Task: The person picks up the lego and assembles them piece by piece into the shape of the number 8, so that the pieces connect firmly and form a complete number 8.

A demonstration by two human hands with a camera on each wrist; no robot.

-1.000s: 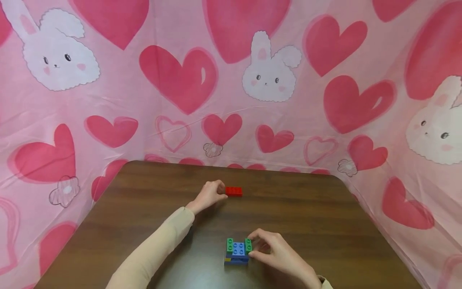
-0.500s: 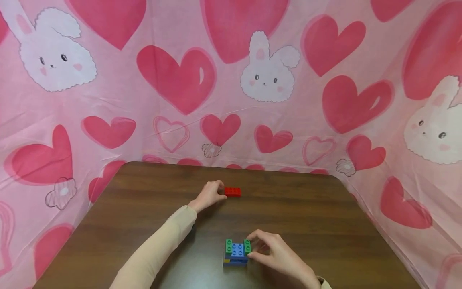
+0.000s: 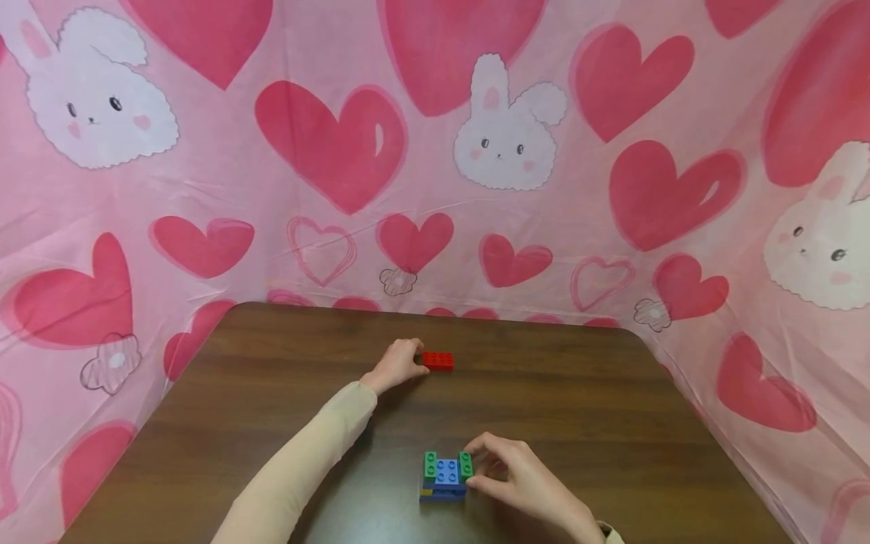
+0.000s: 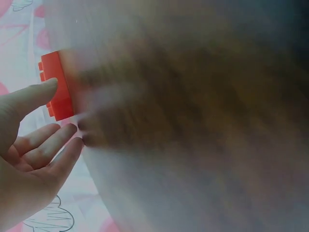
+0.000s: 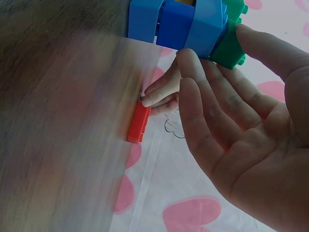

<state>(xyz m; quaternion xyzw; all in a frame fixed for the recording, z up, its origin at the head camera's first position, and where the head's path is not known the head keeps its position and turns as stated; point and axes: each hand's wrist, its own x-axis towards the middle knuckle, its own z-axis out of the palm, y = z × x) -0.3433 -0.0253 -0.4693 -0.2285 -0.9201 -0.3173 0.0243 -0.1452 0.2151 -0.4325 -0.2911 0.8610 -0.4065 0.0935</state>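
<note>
A red toy brick with studs (image 3: 438, 361) lies far back on the table. My left hand (image 3: 396, 365) is at its left end, thumb in front and index finger behind. In the left wrist view, the thumb overlaps the red brick (image 4: 58, 94) while the other fingers stretch out below it. Closer to me stands a stack of blue toy bricks (image 3: 446, 471), with a green brick on each side of its top and a bit of yellow low down. My right hand (image 3: 516, 472) holds the stack at its right green brick (image 5: 228, 46), between thumb and fingers.
Both bricks rest on a dark brown wooden table (image 3: 578, 393). A pink cloth (image 3: 435, 174) with hearts and rabbits hangs behind it and along both sides.
Hardly anything differs. The view shifts slightly and the left forearm moves a little to the right; both hands keep their places at the red brick and the stack.
</note>
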